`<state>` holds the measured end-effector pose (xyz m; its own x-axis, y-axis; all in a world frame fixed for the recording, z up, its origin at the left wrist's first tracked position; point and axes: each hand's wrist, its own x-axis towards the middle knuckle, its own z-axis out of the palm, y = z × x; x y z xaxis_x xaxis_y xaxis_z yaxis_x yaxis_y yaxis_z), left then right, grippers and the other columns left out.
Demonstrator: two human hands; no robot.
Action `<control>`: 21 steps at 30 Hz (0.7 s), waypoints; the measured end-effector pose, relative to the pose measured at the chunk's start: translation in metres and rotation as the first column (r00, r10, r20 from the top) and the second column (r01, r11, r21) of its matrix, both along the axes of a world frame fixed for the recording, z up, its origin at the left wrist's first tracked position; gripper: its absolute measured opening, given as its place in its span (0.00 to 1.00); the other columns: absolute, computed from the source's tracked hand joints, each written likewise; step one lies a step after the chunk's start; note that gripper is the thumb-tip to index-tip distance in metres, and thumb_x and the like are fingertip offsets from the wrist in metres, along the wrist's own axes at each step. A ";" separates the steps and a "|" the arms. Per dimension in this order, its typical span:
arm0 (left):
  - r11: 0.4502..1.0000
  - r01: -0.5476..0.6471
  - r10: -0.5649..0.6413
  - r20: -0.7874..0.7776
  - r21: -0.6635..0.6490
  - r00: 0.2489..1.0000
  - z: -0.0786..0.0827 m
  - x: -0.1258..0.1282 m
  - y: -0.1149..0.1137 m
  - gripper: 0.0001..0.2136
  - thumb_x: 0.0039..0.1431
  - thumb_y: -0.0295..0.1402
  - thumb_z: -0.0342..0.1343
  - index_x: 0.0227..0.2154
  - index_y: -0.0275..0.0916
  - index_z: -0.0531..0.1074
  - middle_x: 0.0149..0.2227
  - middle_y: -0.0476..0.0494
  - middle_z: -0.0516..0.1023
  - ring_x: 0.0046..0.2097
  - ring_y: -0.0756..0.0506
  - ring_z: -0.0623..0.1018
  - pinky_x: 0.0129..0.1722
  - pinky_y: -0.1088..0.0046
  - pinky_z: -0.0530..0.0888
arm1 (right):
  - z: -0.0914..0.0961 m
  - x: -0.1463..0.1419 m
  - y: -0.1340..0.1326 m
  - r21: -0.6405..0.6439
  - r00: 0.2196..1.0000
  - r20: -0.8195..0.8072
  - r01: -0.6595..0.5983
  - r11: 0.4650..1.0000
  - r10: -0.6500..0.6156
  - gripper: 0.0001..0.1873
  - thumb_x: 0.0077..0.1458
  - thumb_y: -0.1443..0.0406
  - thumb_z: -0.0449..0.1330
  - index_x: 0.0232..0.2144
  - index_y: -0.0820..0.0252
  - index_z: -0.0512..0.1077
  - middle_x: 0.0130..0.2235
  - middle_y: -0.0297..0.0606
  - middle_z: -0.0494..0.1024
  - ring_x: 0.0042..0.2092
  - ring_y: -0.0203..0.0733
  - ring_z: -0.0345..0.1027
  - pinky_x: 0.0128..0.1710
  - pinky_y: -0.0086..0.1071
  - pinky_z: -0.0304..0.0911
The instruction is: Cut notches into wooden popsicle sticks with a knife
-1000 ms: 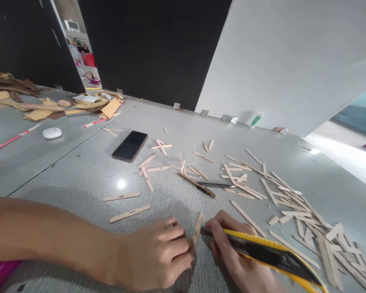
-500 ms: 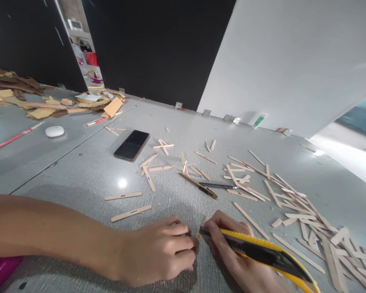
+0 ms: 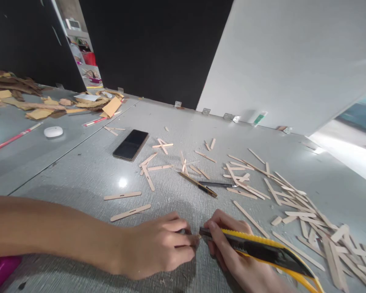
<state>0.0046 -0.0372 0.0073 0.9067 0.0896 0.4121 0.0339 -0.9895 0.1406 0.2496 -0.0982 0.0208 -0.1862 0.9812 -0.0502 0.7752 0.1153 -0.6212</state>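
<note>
My right hand [image 3: 232, 244] is closed around a yellow and black utility knife [image 3: 262, 254], its front end pointing left at my left fingertips. My left hand [image 3: 167, 246] lies low on the table with curled fingers, pinching a small piece of wooden craft stick [image 3: 199, 236]. Only the tip of that piece shows; my fingers cover the rest. The knife's tip is close to it, and I cannot tell whether they touch. Two notched craft sticks [image 3: 131, 213] lie left of my hands. Ahead are a pen [image 3: 198, 184] and a slim grey tool [image 3: 218, 184].
A large pile of craft sticks [image 3: 314, 219] spreads along the right. Cut sticks [image 3: 148, 171] lie ahead, near a phone [image 3: 131, 145]. A white earbud case [image 3: 53, 132] and cardboard scraps [image 3: 42, 110] are at the far left. Black and white panels [image 3: 158, 49] stand behind.
My left fingers have shifted slightly, with one finger now stretched further toward the knife's tip. The right hand and knife stay almost in place.
</note>
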 end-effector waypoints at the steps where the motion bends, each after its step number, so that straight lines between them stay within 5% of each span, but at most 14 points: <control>1: 1.000 0.008 -0.008 -0.002 0.009 1.000 0.000 0.000 0.001 0.07 0.65 0.22 0.58 0.42 0.38 0.76 0.47 0.40 0.83 0.48 0.42 0.77 0.51 0.66 0.72 | 0.000 0.000 0.000 0.014 1.000 0.011 -0.011 1.000 0.011 0.21 0.73 0.52 0.48 0.29 0.51 0.66 0.29 0.33 0.72 0.32 0.43 0.65 0.36 0.39 0.64; 10: 0.999 0.038 -0.038 -0.044 0.001 0.998 0.002 -0.001 0.007 0.07 0.64 0.23 0.58 0.42 0.39 0.76 0.46 0.41 0.83 0.48 0.42 0.77 0.51 0.66 0.73 | 0.007 -0.009 -0.001 0.096 0.999 0.028 0.014 0.995 -0.017 0.22 0.73 0.53 0.46 0.26 0.50 0.63 0.25 0.32 0.72 0.28 0.44 0.65 0.32 0.42 0.64; 21: 0.999 0.044 -0.044 0.006 -0.016 0.999 0.001 0.000 0.008 0.09 0.63 0.21 0.60 0.43 0.40 0.75 0.44 0.42 0.83 0.47 0.42 0.78 0.50 0.66 0.74 | 0.001 -0.004 -0.001 0.011 0.997 -0.063 0.041 0.999 -0.040 0.23 0.73 0.51 0.48 0.27 0.51 0.64 0.26 0.30 0.71 0.29 0.41 0.64 0.34 0.39 0.62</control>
